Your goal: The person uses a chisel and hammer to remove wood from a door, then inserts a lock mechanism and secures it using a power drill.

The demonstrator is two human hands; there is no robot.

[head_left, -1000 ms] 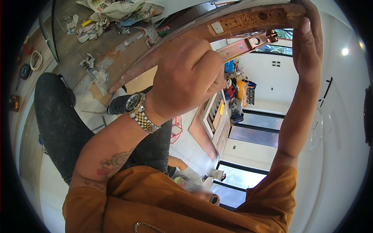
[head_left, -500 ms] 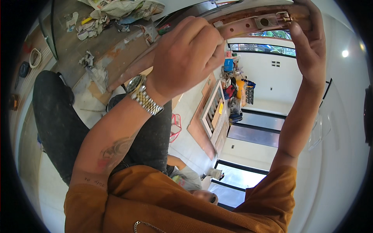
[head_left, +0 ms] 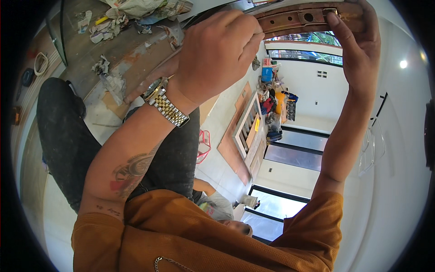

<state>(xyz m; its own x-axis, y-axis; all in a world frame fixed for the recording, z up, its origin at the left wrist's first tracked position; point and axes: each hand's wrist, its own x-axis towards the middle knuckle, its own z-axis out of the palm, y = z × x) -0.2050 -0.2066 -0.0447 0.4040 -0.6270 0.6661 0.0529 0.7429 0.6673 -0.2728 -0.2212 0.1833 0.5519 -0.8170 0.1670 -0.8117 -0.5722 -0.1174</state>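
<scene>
Across the top runs a long, narrow brown edge piece (head_left: 287, 28) with a metal lock plate (head_left: 294, 19) set along it. The plate has several round holes. My right hand (head_left: 362, 50) wraps round the piece's right end, its thumb pressed against the metal at the right end of the plate. My left hand (head_left: 222, 56), with a wristwatch (head_left: 165, 104) on the wrist, is closed in a pinch at the plate's left end. Whatever sits between those fingertips is hidden. Below this hand, a brown strip (head_left: 154, 79) slants down to the left.
Crumpled paper (head_left: 106, 29) lies on a board at the upper left. A wooden frame (head_left: 247, 129) rests on brown sheets on the floor, near piled bags and tools (head_left: 274, 104). Another person (head_left: 219, 206) is close by at the lower middle. A red rack (head_left: 204, 146) stands beside my leg.
My right thumb has shifted up and left onto the metal at the plate's end. My left hand has turned slightly and risen a little, still pinched.
</scene>
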